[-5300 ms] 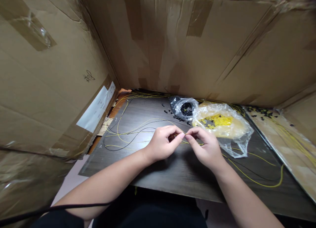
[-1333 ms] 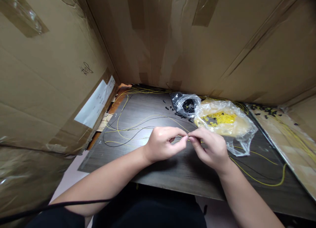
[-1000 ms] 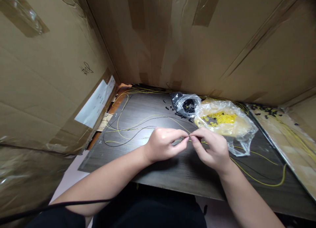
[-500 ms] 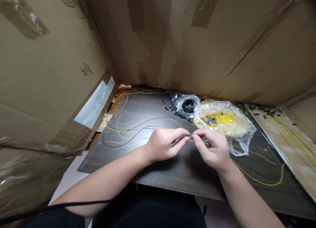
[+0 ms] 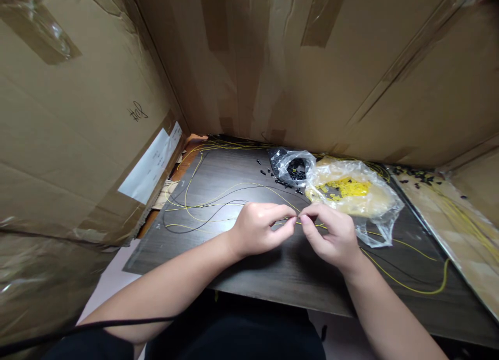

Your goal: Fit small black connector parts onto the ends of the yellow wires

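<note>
Above the bench (image 5: 265, 282), your left hand (image 5: 259, 226) and right hand (image 5: 334, 235) pinch closed, fingertips nearly meeting. Yellow wire (image 5: 280, 196) slants down toward this grip; its contents are indiscernible.

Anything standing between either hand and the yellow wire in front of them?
Nothing visible. The yellow wire runs across the table close behind the fingertips of the left hand and right hand. The bag of yellow pieces lies beyond the right hand.

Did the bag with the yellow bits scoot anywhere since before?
No, the bag with the yellow bits lies in the same place on the dark board, judged against the cardboard wall.
</note>
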Demonstrator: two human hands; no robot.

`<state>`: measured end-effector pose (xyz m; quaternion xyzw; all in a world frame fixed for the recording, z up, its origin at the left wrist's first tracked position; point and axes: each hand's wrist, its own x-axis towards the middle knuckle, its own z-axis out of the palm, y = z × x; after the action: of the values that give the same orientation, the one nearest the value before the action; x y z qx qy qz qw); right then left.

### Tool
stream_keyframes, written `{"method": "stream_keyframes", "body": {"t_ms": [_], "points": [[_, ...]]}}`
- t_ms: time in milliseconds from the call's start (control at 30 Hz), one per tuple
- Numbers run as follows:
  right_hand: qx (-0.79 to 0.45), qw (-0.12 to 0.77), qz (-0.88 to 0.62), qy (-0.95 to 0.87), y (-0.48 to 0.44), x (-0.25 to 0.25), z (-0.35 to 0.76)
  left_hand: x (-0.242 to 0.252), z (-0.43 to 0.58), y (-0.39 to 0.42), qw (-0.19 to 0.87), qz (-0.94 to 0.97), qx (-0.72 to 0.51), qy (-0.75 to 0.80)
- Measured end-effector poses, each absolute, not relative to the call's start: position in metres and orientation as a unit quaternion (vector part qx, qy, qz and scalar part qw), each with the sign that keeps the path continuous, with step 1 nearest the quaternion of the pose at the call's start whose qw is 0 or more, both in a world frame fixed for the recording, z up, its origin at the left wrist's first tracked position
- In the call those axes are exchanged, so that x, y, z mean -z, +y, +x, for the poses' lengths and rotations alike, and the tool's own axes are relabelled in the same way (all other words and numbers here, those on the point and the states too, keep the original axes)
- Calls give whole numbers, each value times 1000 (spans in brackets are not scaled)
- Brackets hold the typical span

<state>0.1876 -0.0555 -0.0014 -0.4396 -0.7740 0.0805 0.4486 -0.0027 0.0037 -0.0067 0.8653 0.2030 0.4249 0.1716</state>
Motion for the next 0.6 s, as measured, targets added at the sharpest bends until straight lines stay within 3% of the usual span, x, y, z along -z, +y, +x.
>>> {"method": "stream_keyframes", "body": {"t_ms": [600], "points": [[-53,403,-447,-797,-54,8,190,7,-3,6,144,883,-401,195]]}}
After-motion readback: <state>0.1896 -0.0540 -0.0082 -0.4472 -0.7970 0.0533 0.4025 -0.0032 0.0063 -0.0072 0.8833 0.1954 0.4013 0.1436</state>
